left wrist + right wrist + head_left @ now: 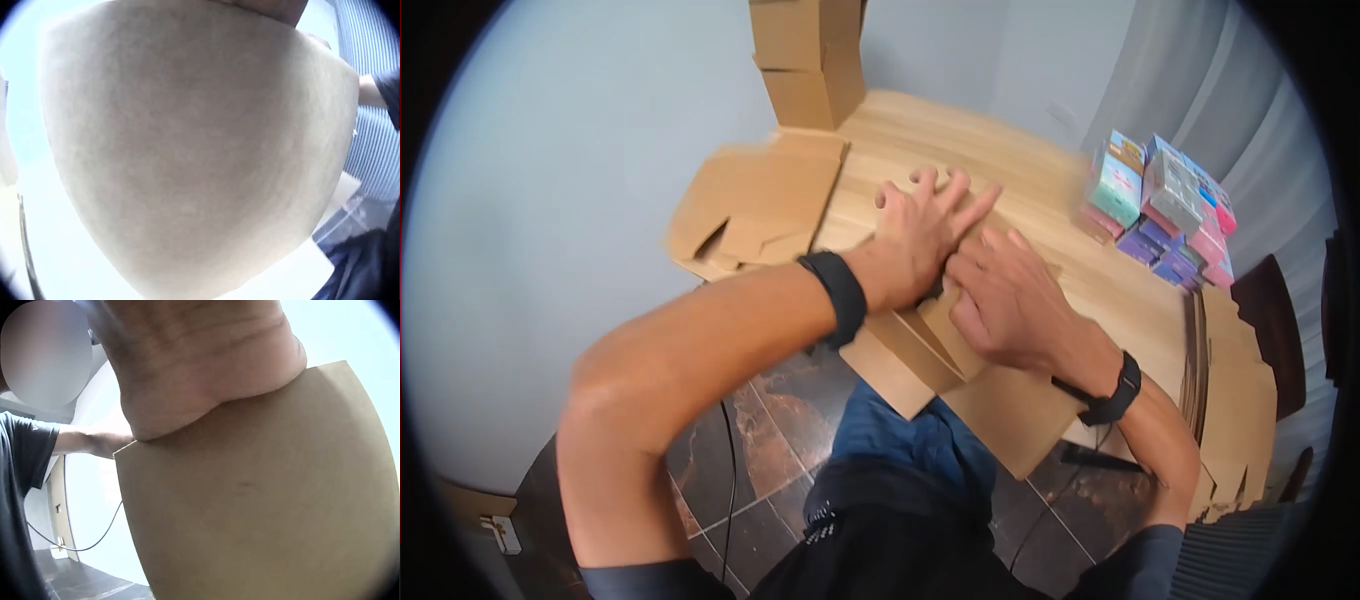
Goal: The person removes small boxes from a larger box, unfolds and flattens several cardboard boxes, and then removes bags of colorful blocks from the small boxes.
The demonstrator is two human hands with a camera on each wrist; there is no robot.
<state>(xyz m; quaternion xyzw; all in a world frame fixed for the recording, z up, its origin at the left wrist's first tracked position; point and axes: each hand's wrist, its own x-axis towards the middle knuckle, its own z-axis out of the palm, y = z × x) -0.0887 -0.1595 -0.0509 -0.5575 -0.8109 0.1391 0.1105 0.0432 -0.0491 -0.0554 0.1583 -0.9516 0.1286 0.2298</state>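
A partly folded cardboard box [900, 365] lies at the table's near edge in the head view, its flaps sticking out toward the body. My left hand [915, 235] is over its far left part, fingers spread and slightly bent. Beside it my right hand [1010, 295] has its fingers curled at the cardboard, thumb near a raised flap; what lies under the fingers is hidden. A cardboard panel [200, 150] fills most of the left wrist view. In the right wrist view the heel of the right hand [206, 369] is against a broad panel [262, 500].
Flattened cardboard [750, 205] lies at the table's left, with stacked boxes [810, 80] behind it. Small colourful boxes [1160, 205] are piled at the right back. More flat cardboard [1235, 400] stands at the right, near a dark chair [1275, 330]. A cable [732, 480] hangs at the left.
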